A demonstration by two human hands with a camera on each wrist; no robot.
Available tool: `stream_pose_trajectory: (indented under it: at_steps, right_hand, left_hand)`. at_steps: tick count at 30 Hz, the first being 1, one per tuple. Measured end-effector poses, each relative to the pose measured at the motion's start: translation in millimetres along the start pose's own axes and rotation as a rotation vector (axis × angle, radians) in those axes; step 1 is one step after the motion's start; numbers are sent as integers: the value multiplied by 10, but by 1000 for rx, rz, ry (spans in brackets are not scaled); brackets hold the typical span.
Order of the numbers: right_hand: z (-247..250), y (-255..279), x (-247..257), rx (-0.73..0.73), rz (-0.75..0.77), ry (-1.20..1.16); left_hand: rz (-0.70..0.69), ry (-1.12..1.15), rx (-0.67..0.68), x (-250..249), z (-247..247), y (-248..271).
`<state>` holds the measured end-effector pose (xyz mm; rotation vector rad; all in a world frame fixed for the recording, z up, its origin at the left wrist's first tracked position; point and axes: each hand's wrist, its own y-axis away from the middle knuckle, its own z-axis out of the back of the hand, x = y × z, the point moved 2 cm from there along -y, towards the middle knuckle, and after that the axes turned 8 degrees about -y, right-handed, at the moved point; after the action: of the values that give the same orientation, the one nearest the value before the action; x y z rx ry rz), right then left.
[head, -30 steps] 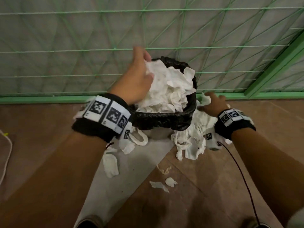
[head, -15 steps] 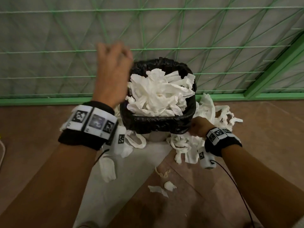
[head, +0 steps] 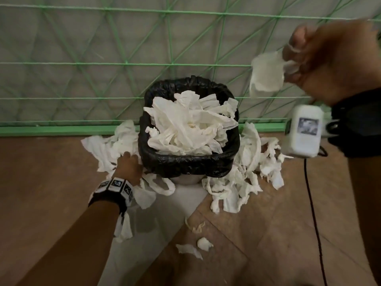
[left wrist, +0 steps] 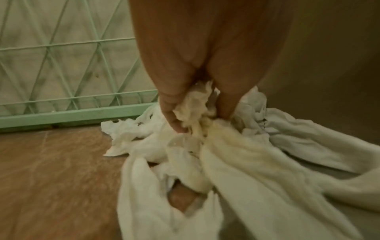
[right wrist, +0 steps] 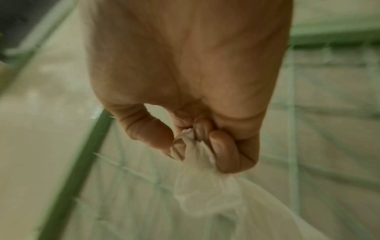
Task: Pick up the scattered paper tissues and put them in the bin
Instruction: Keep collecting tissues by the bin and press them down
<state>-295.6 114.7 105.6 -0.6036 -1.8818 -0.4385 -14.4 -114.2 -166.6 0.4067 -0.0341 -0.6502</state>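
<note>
Right hand (head: 329,58) pinches a tissue (head: 267,74) at upper right; left hand (head: 128,165) clutches the floor pile (left wrist: 205,154). Press down: the bin (head: 185,164) is heaped.

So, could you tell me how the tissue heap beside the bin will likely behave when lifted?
Probably floppy: the tissues drape limply from the left hand. Likely light, since the right hand pinches one easily. Trailing pieces may drop.
</note>
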Motion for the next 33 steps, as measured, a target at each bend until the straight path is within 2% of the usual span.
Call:
stream_pose_trajectory:
  at_steps: [2, 5, 6, 8, 10, 12, 13, 14, 16, 19, 21, 22, 24, 25, 27, 28, 30, 31, 33]
  right_hand:
    - [-71, -127, 211, 97, 155, -63]
    - [-181, -171, 256, 160, 124, -163]
    - [-329, -180, 186, 177, 106, -111]
    - [-689, -182, -77, 134, 80, 120]
    - [-835, -132, -352, 154, -117, 492]
    - [-846, -21, -604, 199, -337, 802]
    - [-787, 14, -678, 185, -365, 872]
    - [-724, 43, -704, 151, -341, 853]
    - [-551, 53, -644, -35, -226, 672]
    - [-148, 47, -540, -326, -115, 466]
    - [233, 60, -655, -444, -164, 483]
    - [443, 68, -785, -480, -211, 600]
    - [857, 113, -1148, -459, -415, 846]
    - [995, 180, -1327, -490, -517, 851]
    - [1142, 350, -1704, -535, -627, 760]
    - [1130, 424, -1890, -499, -664, 791]
    - [990, 556, -2248, -311, -739, 966]
    - [870, 626, -2380, -209, -775, 1065]
    - [730, 712, -2618, -38, -800, 1270]
  left_hand:
    - [60, -24, -72, -5, 8, 98]
    - [83, 28, -112, 21, 140, 241]
    - [82, 89, -116, 16, 215, 303]
    - [63, 192, -156, 10, 358, 430]
    - [15, 275, -223, 9, 502, 552]
    - [130, 361, -246, 75, 635, 597]
    - [177, 380, -247, 105, 720, 621]
    - [204, 388, -240, 136, 800, 640]
    - [224, 423, -251, 175, 1018, 694]
    - [209, 510, -365, 124, 1494, 855]
    - [134, 576, -491, -17, 1892, 1005]
    - [85, 625, -565, -121, 2102, 1121]
    - [-3, 614, -679, -385, 2427, 1323]
    - [-48, 615, -699, -499, 2514, 1373]
    - [-196, 607, -605, -823, 2515, 1371]
    - [-262, 583, -524, -971, 2458, 1359]
    - [-326, 488, -316, -1197, 2197, 1188]
    - [-317, 468, -187, -1272, 2025, 1091]
    - [-191, 386, 34, -1338, 1739, 904]
